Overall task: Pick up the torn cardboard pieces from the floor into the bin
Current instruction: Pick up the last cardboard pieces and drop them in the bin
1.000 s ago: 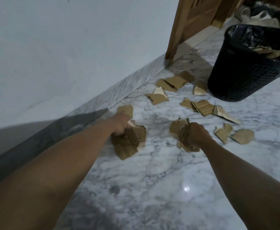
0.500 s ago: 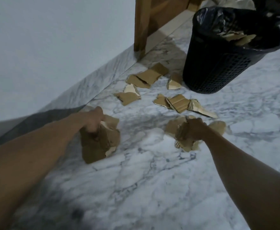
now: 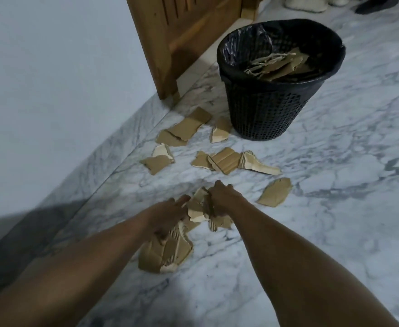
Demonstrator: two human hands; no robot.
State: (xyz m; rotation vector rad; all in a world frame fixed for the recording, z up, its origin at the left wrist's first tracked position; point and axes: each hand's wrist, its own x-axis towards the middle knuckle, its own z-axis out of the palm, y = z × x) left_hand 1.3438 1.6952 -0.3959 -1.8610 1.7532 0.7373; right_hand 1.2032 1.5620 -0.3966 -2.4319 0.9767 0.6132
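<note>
My left hand [image 3: 167,214] grips a thick bunch of torn cardboard pieces [image 3: 164,252] that hangs below it, low over the marble floor. Close beside it, my right hand [image 3: 222,197] is closed on a smaller bunch of cardboard scraps [image 3: 199,208]; the two bunches touch between my hands. The black mesh bin [image 3: 264,109] with a black liner stands ahead, holding several cardboard pieces [image 3: 276,66]. More torn pieces lie on the floor between me and the bin: one [image 3: 275,192] right of my right hand, a cluster [image 3: 227,160] in the middle, others [image 3: 184,131] near the wall.
A white wall with a marble skirting [image 3: 94,166] runs along the left. A wooden door frame [image 3: 167,41] stands behind the bin's left side. Pale footwear [image 3: 304,4] lies at the top right. Open marble floor [image 3: 347,197] stretches to the right.
Both hands have come together at the centre, bringing their cardboard bunches side by side. The view has tilted so the bin's inside shows.
</note>
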